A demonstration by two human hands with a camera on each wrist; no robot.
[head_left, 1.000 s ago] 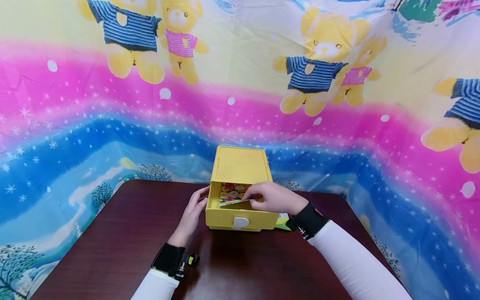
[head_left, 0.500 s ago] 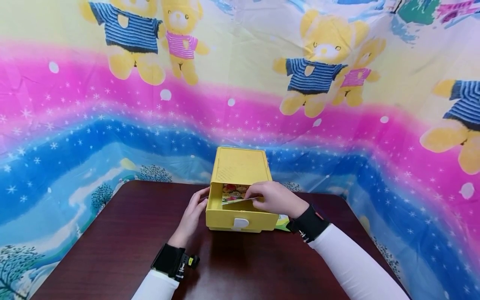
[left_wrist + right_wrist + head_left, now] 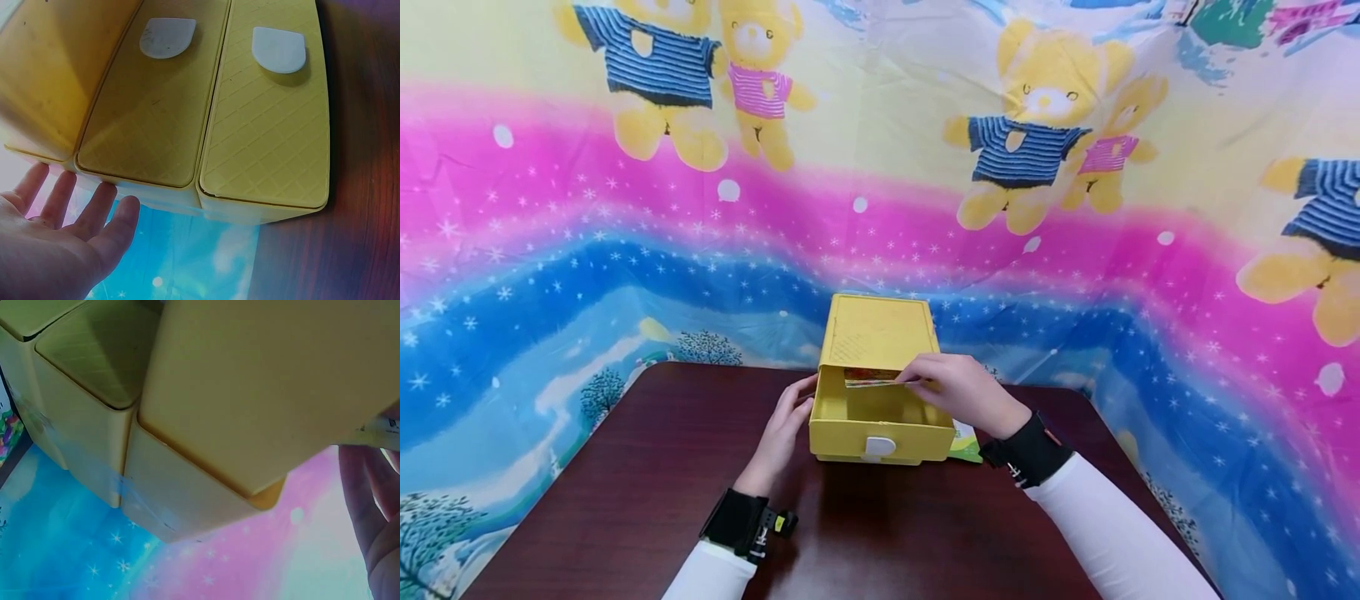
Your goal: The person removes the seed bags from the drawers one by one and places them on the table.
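A yellow drawer cabinet (image 3: 882,329) stands on the table with its top drawer (image 3: 842,437) pulled out. The left hand (image 3: 778,433) touches the cabinet's left side, its fingers extended, as the left wrist view also shows. Over the back of the drawer, the right hand (image 3: 958,387) pinches a thin, flat packet (image 3: 871,377) with a colourful print between thumb and fingers. The packet is seen almost edge-on, and its right end is hidden by the hand. In the right wrist view only a small piece of the packet (image 3: 378,434) shows at the right edge.
Two shut drawers with white handles (image 3: 279,50) lie below the open one. A green and white packet (image 3: 966,443) rests on the dark wooden table (image 3: 625,467) right of the cabinet. Behind hangs a printed cloth (image 3: 865,242) with bears.
The right hand has raised the packet and turned it nearly edge-on, so its flower print shows less and more of the drawer's inside shows. The left hand has stayed in place.
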